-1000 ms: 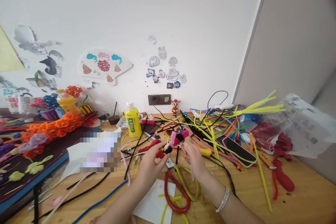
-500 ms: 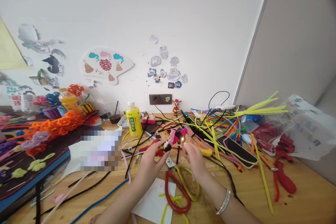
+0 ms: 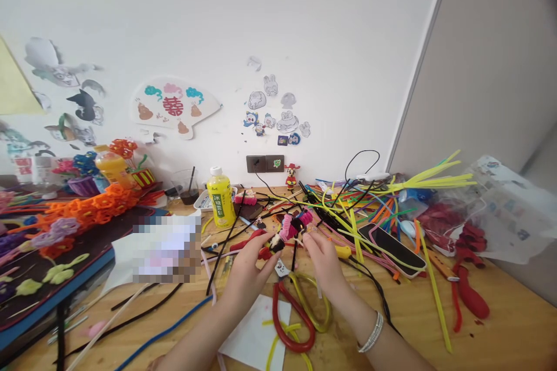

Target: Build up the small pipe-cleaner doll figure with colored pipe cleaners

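Near the middle of the table, my left hand (image 3: 253, 261) is closed on a small pipe-cleaner figure (image 3: 287, 227) in pink, black, cream and red. My right hand (image 3: 321, 258) is pinched close beside the figure's right side, its fingers wrapped round what looks like a lighter, mostly hidden by them. A small orange glow shows at the fingertips, against the figure's dark part. Below both hands lie scissors (image 3: 278, 316) with one red and one yellow handle loop, partly over a white sheet of paper (image 3: 248, 333) with yellow pipe cleaners on it.
A yellow drink bottle (image 3: 221, 197) stands behind my left hand. Loose pipe cleaners (image 3: 348, 214) and a black phone (image 3: 394, 248) cover the right side. A small red-hatted figure (image 3: 292, 177) stands by the wall. Orange pipe-cleaner flowers (image 3: 87, 208) lie on the left.
The bright flame by my right fingertips has shrunk to a faint glow. My right hand has shifted slightly towards the figure; my left hand still holds it.
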A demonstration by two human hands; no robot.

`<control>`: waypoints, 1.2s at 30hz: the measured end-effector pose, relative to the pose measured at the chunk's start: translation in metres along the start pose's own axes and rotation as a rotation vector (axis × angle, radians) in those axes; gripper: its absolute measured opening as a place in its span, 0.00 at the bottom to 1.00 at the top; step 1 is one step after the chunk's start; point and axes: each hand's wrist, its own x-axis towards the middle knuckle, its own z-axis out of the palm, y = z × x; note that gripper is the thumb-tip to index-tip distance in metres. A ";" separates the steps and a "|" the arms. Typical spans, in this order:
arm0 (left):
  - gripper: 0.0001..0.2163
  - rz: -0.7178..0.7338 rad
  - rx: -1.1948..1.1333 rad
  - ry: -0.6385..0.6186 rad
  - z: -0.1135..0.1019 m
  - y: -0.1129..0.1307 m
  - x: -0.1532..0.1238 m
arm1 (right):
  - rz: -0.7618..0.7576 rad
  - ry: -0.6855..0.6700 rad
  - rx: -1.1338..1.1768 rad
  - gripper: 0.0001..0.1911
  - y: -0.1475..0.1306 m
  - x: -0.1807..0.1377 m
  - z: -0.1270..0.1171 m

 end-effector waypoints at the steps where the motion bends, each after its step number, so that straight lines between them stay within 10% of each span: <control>1: 0.15 0.002 0.004 0.001 0.000 0.000 0.000 | -0.003 0.018 0.000 0.17 0.000 0.001 -0.001; 36: 0.16 -0.356 -0.459 -0.016 -0.004 0.016 0.005 | -0.172 0.070 -0.296 0.16 0.000 -0.001 -0.005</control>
